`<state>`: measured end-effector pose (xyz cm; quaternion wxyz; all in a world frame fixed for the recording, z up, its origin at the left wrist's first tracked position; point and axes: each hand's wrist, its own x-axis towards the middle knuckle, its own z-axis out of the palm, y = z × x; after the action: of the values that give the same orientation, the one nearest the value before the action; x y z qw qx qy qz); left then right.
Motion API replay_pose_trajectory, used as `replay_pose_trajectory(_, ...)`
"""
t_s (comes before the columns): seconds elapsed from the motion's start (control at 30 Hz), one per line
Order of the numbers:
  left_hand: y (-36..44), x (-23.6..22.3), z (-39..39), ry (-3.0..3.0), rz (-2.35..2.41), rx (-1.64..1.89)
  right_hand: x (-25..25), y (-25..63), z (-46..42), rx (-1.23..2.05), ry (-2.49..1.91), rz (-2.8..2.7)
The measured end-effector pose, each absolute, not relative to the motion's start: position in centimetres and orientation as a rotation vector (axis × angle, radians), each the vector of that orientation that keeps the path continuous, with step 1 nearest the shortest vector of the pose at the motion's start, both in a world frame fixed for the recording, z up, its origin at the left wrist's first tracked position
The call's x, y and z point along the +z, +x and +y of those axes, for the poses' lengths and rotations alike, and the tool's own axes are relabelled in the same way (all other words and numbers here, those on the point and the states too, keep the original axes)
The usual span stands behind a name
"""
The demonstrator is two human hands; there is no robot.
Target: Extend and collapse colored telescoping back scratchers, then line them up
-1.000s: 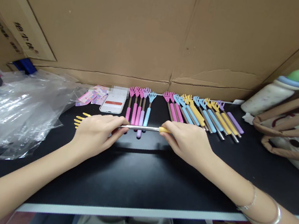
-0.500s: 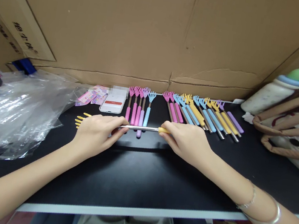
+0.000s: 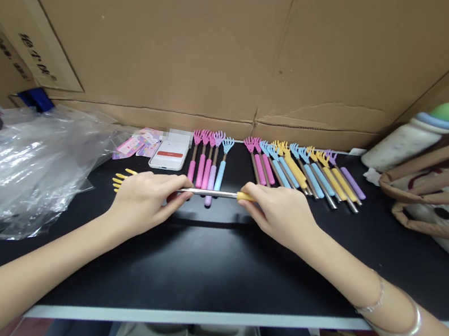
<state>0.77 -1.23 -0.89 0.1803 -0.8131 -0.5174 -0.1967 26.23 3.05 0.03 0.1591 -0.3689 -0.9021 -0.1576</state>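
Note:
A yellow back scratcher with a silver metal rod is held level above the black table. My left hand is closed around the rod near the claw end, and the yellow claw tips stick out past its far side. Closed on the yellow handle is my right hand, which hides most of that grip. Behind the rod, pink, purple and blue back scratchers lie side by side. Further right, beyond my right hand, lies a larger row of back scratchers in pink, blue, yellow and purple.
Clear plastic bags cover the table's left side. A phone lies beside colourful cards. At the right stand a white bottle with a green top and a bag with brown handles. A cardboard wall closes the back.

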Motion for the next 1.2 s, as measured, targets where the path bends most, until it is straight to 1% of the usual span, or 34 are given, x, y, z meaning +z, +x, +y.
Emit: replay_pose_trajectory(1.2, 0.75, -0.94, -1.19, -2.272, -1.44, -0.532, -0.11, 26.32, 3.24, -0.426, -1.032, -2.587)
